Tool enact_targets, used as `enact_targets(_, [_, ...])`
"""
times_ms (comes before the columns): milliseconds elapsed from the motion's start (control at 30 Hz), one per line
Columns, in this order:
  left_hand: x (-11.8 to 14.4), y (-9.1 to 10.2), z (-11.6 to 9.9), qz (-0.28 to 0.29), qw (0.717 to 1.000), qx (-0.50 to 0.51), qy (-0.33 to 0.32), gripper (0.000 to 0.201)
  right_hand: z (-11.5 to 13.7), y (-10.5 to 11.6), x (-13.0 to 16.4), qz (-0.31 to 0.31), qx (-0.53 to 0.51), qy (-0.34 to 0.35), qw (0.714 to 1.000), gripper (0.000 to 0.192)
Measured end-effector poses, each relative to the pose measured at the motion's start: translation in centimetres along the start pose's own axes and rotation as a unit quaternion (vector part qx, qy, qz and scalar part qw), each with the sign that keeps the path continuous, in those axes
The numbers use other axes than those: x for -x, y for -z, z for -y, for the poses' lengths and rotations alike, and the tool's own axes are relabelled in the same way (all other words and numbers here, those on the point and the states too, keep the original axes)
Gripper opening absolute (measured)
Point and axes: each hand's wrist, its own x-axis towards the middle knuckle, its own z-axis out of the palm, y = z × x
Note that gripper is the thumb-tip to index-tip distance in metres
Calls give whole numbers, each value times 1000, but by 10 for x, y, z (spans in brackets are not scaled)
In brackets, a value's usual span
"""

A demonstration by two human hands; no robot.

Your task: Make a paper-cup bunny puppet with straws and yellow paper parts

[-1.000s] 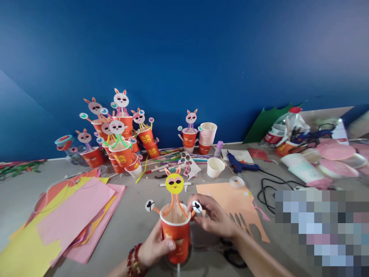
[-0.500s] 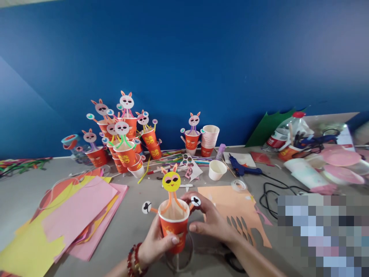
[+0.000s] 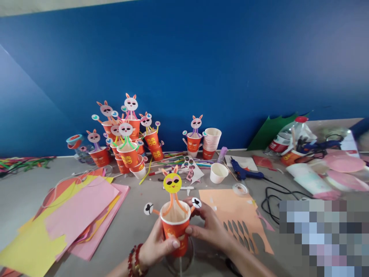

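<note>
A red paper cup (image 3: 175, 227) with a white rim is held in front of me. My left hand (image 3: 160, 242) wraps round its left side, thumb across the front. Against the cup's right side lies my right hand (image 3: 206, 223), thumb touching the wall and fingers behind the rim. Above the cup rises a yellow rabbit face (image 3: 172, 183) with orange ears, on orange strips coming from inside. White paper discs with black marks, the left one (image 3: 148, 208) and the right one (image 3: 196, 202), stick out at its sides. A thin pale stick (image 3: 180, 265) shows below the cup.
Finished-looking rabbit cups (image 3: 128, 156) stand stacked at back left. A cup stack (image 3: 212, 140), a white cup (image 3: 219, 173), and a blue glue gun (image 3: 245, 171) with black cord lie ahead. Coloured paper (image 3: 83, 206) spreads left; cut orange paper (image 3: 230, 204) lies right, near a bottle (image 3: 284, 138).
My right hand has closed in on the cup, its thumb now touching the cup's side. The view has shifted slightly, so the background sits a little lower and farther right.
</note>
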Motion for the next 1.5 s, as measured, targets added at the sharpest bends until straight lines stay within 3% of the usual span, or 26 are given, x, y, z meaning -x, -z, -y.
enact_targets(133, [0,-2,-2,-18,1000,-3,11,79,-7,0,2,-18,6,-4,1000,49])
enact_targets(367, [-7,-7,-17,-120,992,35,23,78,-13,0,-1,-38,-19,-26,999,56])
enact_targets(500, [-13,5,-42,-144,989,27,12,66,-19,4,-4,-38,-8,-22,999,51])
enact_targets(633, [-17,24,-66,-184,981,-28,-46,64,-26,5,-7,-31,17,-45,998,47])
enact_targets(800, [-30,26,-79,-188,976,-88,-62,70,-25,-2,-5,-16,68,-55,996,41])
enact_targets(1067, [-53,-4,-70,-125,989,-42,-64,58,-17,-13,0,4,59,-63,996,35])
enact_targets(1333, [-70,-22,-59,-130,989,-30,-68,78,-23,-23,1,16,-49,-118,992,41])
enact_targets(1500, [-72,-28,-56,-110,992,-9,-58,84,-22,-19,1,-3,-26,-76,997,46])
